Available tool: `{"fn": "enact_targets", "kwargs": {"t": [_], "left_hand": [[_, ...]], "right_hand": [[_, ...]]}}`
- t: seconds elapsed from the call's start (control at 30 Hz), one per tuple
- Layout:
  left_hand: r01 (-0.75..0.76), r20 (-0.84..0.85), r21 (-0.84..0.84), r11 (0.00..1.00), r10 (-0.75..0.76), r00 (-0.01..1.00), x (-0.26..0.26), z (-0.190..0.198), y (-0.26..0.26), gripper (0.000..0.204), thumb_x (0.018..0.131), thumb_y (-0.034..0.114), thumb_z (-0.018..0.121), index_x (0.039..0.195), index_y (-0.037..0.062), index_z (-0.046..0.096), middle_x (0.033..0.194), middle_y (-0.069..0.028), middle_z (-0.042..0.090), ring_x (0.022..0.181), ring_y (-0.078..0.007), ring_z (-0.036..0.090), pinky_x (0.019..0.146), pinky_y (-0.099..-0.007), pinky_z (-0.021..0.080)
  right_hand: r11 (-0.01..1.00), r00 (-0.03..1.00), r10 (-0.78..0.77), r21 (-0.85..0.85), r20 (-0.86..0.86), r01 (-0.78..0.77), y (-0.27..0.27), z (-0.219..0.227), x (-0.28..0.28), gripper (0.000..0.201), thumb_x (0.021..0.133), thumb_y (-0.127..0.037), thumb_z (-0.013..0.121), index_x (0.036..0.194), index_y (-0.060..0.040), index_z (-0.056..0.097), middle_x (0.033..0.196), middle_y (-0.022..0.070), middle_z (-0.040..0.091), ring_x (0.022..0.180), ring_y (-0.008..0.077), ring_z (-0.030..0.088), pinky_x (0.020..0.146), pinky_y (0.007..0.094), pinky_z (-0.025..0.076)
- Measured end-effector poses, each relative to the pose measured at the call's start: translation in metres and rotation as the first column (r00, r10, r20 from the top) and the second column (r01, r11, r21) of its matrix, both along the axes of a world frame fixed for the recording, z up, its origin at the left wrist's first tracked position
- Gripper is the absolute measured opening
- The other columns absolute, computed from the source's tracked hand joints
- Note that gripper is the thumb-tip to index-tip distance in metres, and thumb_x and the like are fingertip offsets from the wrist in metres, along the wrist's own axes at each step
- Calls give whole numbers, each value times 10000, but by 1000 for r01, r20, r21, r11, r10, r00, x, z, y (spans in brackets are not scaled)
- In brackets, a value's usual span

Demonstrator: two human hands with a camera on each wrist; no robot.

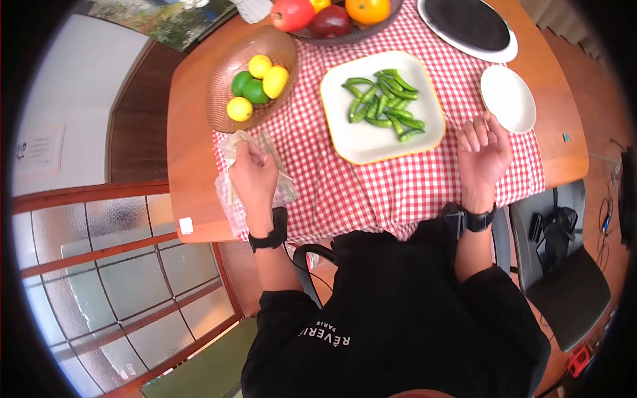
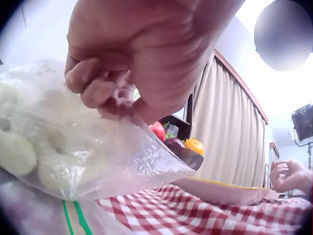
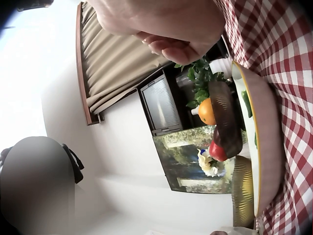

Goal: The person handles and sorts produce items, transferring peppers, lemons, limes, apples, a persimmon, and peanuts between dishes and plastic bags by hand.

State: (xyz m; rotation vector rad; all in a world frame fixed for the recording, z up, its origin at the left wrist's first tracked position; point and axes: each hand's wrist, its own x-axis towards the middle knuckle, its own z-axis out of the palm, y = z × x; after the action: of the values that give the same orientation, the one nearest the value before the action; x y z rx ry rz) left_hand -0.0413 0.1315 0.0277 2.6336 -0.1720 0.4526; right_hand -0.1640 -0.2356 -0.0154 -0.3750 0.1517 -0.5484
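Note:
My left hand pinches the edge of a clear plastic bag at the left front of the checked cloth. Pale, rounded pieces show through the plastic in the left wrist view. A green zip strip runs along the plastic below them. My right hand is held palm up beside the right edge of a square white dish, its fingers loosely curled around nothing. Several green chili peppers lie heaped in that dish.
Behind the bag stands a brown mesh basket with lemons and limes. A dark fruit bowl sits at the back. To the right are a white oval plate and a black-topped oval thing. A chair stands at the right.

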Motion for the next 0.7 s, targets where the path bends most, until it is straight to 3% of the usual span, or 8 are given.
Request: {"fn": "enact_targets", "kwargs": {"t": [0.23, 0.27, 0.33, 0.4, 0.43, 0.47, 0.53, 0.7], "left_hand": [[-44, 353, -219, 975, 121, 928, -9, 52, 49, 169, 857, -85, 650, 857, 33, 528, 672, 11, 562, 579, -39, 517, 548, -217, 419], [-57, 359, -216, 975, 133, 924, -10, 62, 54, 169, 857, -85, 650, 857, 33, 528, 672, 11, 562, 579, -39, 517, 548, -217, 419], [217, 344, -535, 817, -25, 939, -9, 79, 61, 195, 885, -135, 608, 914, 39, 525, 730, 45, 538, 615, -8, 475, 567, -182, 365], [264, 339, -534, 803, -82, 937, -13, 94, 56, 220, 919, -147, 606, 962, 48, 515, 752, 60, 523, 618, 4, 446, 577, -168, 335], [307, 347, -546, 779, -123, 930, -15, 102, 48, 213, 935, -135, 617, 964, 48, 511, 747, 58, 525, 617, 6, 442, 576, -168, 331], [352, 353, -561, 749, -167, 920, -18, 109, 38, 208, 951, -122, 628, 965, 47, 508, 742, 56, 528, 616, 8, 439, 575, -168, 328], [365, 336, -610, 704, -187, 923, -23, 122, 19, 213, 965, -102, 652, 971, 53, 505, 736, 59, 530, 626, 14, 432, 584, -162, 317], [482, 366, -756, 442, -326, 872, -28, 147, -38, 236, 951, -97, 682, 983, 70, 519, 775, 51, 557, 653, 3, 449, 609, -172, 319]], "right_hand": [[989, 996, 89, -117, -6, -89, 14, 5, -1, 183, 1059, -199, 550, 1067, -37, 635, 690, -26, 438, 605, 96, 414, 566, 259, 350], [984, 993, 121, -136, 3, -119, 16, 8, 0, 189, 1063, -202, 541, 1071, -38, 633, 693, -25, 440, 607, 96, 415, 566, 262, 352], [977, 986, 164, -136, 7, -162, 24, 15, 5, 205, 1068, -210, 528, 1080, -31, 627, 701, -14, 459, 612, 96, 425, 570, 263, 361], [951, 971, 232, -199, -52, -238, 35, 24, 9, 221, 1073, -216, 528, 1090, -17, 624, 716, 9, 485, 620, 112, 450, 577, 264, 370], [924, 944, 328, -217, 21, -316, 35, 16, 10, 290, 1076, -225, 542, 1194, 26, 628, 777, 46, 580, 699, 158, 584, 659, 292, 505], [923, 945, 325, -225, 16, -314, 39, 14, 11, 290, 1076, -225, 542, 1194, 26, 628, 777, 46, 580, 699, 158, 584, 659, 292, 505], [823, 860, 510, -281, -19, -494, 57, 19, 12, 389, 1076, -214, 552, 1346, 64, 588, 950, 128, 705, 897, 248, 723, 852, 367, 611], [715, 744, 663, -226, -85, -662, 104, 26, 12, 610, 1088, -341, 570, 1537, 50, 434, 1437, 259, 601, 1323, 336, 617, 1111, 487, 524]]}}
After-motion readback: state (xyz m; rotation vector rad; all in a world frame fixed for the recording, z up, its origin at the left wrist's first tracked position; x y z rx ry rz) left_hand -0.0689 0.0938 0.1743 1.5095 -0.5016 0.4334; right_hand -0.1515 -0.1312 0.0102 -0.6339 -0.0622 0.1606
